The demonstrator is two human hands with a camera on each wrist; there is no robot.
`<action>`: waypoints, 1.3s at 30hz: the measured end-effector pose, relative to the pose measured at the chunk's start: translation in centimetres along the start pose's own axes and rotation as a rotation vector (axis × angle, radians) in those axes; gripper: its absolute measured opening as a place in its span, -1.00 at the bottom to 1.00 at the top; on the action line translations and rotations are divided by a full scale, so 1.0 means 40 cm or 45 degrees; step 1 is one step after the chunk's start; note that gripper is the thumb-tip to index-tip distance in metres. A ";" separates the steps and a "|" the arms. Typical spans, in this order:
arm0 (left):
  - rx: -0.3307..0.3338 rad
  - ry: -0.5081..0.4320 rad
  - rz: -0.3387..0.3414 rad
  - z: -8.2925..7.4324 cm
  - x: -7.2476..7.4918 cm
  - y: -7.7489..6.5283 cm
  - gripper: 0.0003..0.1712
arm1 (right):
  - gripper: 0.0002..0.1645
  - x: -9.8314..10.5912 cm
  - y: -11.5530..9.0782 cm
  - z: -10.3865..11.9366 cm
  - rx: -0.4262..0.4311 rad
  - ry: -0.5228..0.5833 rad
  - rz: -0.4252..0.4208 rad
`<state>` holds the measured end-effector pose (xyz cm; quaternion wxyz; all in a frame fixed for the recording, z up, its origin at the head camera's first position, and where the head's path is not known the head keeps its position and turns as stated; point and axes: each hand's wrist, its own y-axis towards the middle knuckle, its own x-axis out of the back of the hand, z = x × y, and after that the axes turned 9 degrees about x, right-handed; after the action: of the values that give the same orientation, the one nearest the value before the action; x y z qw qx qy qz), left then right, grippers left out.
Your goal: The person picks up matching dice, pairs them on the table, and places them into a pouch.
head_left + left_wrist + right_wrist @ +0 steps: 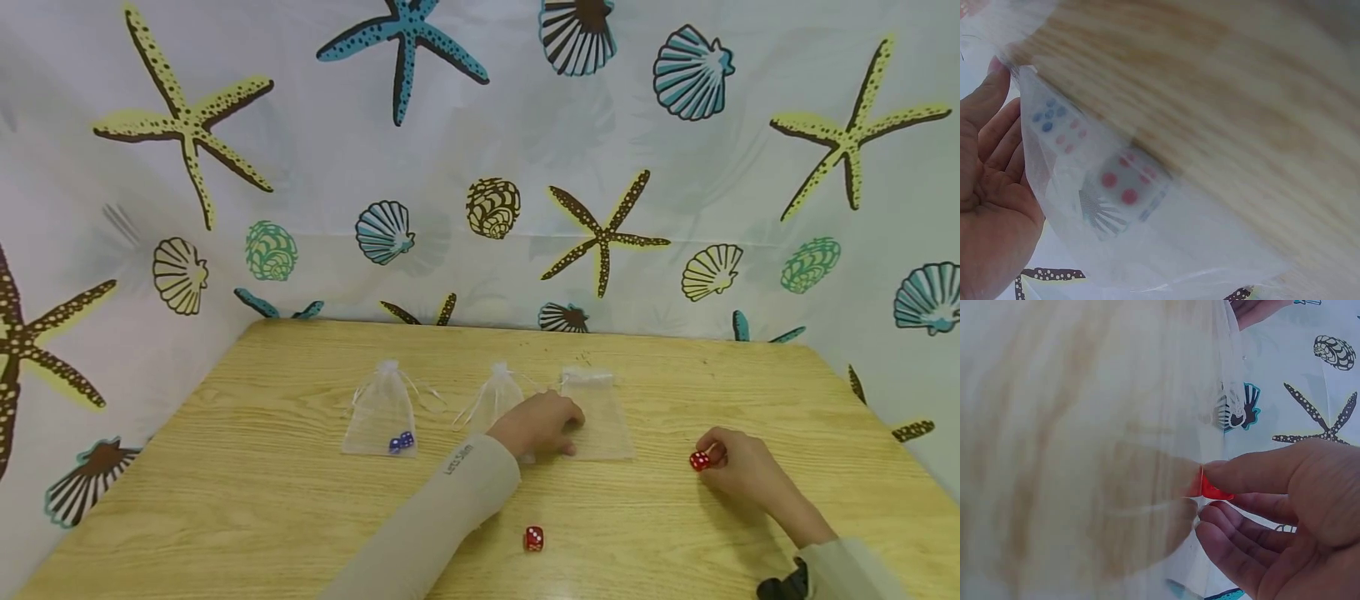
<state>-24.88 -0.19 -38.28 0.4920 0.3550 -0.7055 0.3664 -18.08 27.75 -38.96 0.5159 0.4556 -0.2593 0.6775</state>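
Note:
My left hand (536,422) reaches across the middle drawstring bag (498,393), its thumb and fingers spread at the left side of the flat right-hand bag (606,421). White dice (1127,181) with red and blue pips show through the sheer fabric in the left wrist view, beside the left palm. My right hand (738,467) pinches a red die (700,461) between thumb and fingers, to the right of the bags. Its thumb covers part of that die (1217,492) in the right wrist view. A second red die (534,539) lies on the table near the front.
At the left lies another sheer bag (371,408), drawn in at the top, with blue dice (401,442) inside. The wooden table (225,483) ends at a white curtain (480,150) printed with shells and starfish. The left sleeve (438,508) crosses the table's front.

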 end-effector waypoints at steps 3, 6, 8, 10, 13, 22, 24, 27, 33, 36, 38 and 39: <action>-0.006 0.012 -0.005 -0.001 0.001 0.001 -0.57 | -0.76 -0.002 0.002 -0.002 0.019 -0.003 -0.010; -0.015 0.024 -0.011 -0.001 0.003 0.001 -0.67 | -0.80 -0.003 0.004 0.004 0.029 -0.002 -0.018; -0.024 0.031 -0.012 -0.002 0.005 0.001 -0.73 | -0.82 -0.002 0.003 0.013 0.025 0.008 -0.015; -0.027 0.038 -0.013 -0.002 0.006 0.001 -0.75 | -0.84 -0.003 0.002 0.024 0.022 0.026 -0.016; -0.026 0.044 -0.011 0.000 0.006 0.002 -0.75 | -0.84 -0.006 0.003 0.045 0.038 0.039 -0.013; -0.042 0.020 -0.017 0.007 0.004 0.001 -0.79 | -0.85 -0.025 0.016 0.121 0.129 0.045 0.009; -0.040 0.018 -0.017 0.007 0.002 0.001 -0.78 | -0.86 -0.032 0.016 0.138 0.141 0.066 0.025; -0.036 0.021 -0.009 0.006 -0.001 0.002 -0.72 | -0.87 -0.043 0.017 0.163 0.157 0.109 0.048; -0.019 0.004 0.005 0.002 -0.004 0.004 -0.73 | -0.89 -0.067 0.023 0.205 0.245 0.198 0.076; -0.024 0.000 -0.004 0.001 -0.005 0.005 -0.75 | -0.90 -0.082 0.026 0.224 0.279 0.229 0.082; -0.032 0.000 -0.011 0.000 -0.004 0.005 -0.74 | -0.89 -0.090 0.027 0.238 0.290 0.252 0.084; -0.036 0.000 -0.016 0.000 -0.004 0.006 -0.74 | -0.89 -0.094 0.028 0.245 0.292 0.259 0.084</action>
<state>-25.03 -0.04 -38.48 0.4993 0.3524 -0.7083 0.3533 -15.52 17.60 -37.76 0.4617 0.4318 -0.1414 0.7618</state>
